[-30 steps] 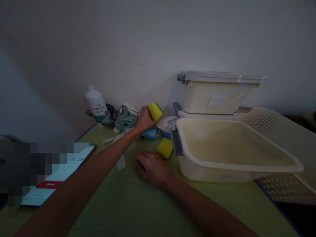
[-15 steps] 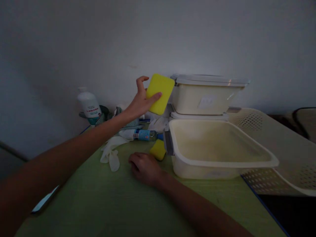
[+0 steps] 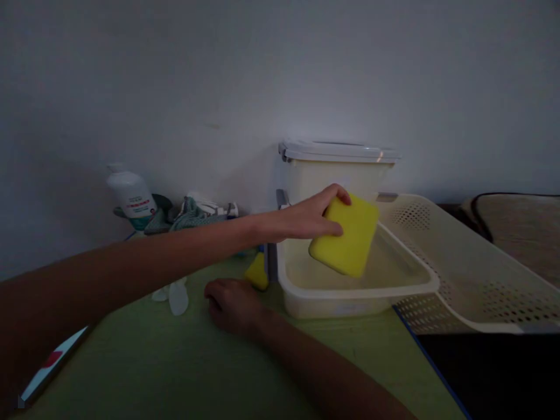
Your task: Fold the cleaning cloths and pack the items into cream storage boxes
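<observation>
My left hand [image 3: 315, 214] pinches a flat yellow sponge [image 3: 350, 236] by its near side, thumb in front. It holds the sponge tilted over the open white plastic bin [image 3: 359, 298]; the bin's bottom is partly hidden behind it. On the green table [image 3: 175, 361], my right hand [image 3: 231, 304] rests curled into a loose fist, with nothing visible in it. A second yellow sponge [image 3: 258, 272] lies just beyond the right hand, against the bin's grey latch [image 3: 272, 262].
Behind the open bin stands a lidded bin [image 3: 339, 153]. A perforated white basket [image 3: 472, 274] leans at the right table edge. At the back left are a white bottle [image 3: 132, 195], grey-green cloths [image 3: 192, 217] and white gloves [image 3: 177, 296]. A phone-like object [image 3: 55, 359] lies front left.
My left hand has moved right and down with the sponge, from above the back of the table to over the open bin. My right hand stays on the table. The view has shifted right.
</observation>
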### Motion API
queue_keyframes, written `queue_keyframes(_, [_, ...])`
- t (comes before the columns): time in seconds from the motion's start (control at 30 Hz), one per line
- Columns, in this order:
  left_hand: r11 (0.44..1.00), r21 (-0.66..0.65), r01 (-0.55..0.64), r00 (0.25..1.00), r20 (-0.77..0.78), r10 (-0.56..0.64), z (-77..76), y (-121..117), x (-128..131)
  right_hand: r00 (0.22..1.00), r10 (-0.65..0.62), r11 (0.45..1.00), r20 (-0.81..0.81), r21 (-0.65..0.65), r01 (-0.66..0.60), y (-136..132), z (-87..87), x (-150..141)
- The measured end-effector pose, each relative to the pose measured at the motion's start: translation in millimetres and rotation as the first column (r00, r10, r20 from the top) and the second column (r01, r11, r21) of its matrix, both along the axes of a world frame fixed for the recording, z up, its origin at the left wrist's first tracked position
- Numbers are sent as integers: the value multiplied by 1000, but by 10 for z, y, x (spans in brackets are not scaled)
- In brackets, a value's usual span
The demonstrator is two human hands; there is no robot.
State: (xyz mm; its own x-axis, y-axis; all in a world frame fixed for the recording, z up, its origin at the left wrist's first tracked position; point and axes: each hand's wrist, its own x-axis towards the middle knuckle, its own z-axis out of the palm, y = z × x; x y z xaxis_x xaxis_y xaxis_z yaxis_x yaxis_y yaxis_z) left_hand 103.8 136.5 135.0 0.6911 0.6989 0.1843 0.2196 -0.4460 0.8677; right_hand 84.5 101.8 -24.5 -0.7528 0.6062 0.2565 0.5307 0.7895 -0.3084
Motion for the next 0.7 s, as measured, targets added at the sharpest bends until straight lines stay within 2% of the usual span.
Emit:
queue_keyframes(0.13, [990,-136,-48,996,-87,36,-192,65,222,1000,6,1000,13,4,-6,10,-7,-8])
queue_keyframes(0.27, [982,-189,-32,981,-193,-5,-388,106,366,999,19,1000,36,10,-19,5,-5,-5])
queue_keyframes(0.4, [985,-170,-42,975,-221,3,-551,184,431,997,32,999,66,16,-33,-43,16,13])
queue_keyframes(0.57, [991,-123,-50,959,-282,13,-657,272,442,994,68,997,86,26,-70,-32,68,-7])
queue_keyframes(0.63, [993,-113,-38,949,-314,1,-680,288,440,992,79,994,98,72,-86,-48,106,-18])
queue_keyframes(0.7, [995,-100,-22,937,-348,-14,-696,297,438,989,96,983,117,146,-112,-180,137,10])
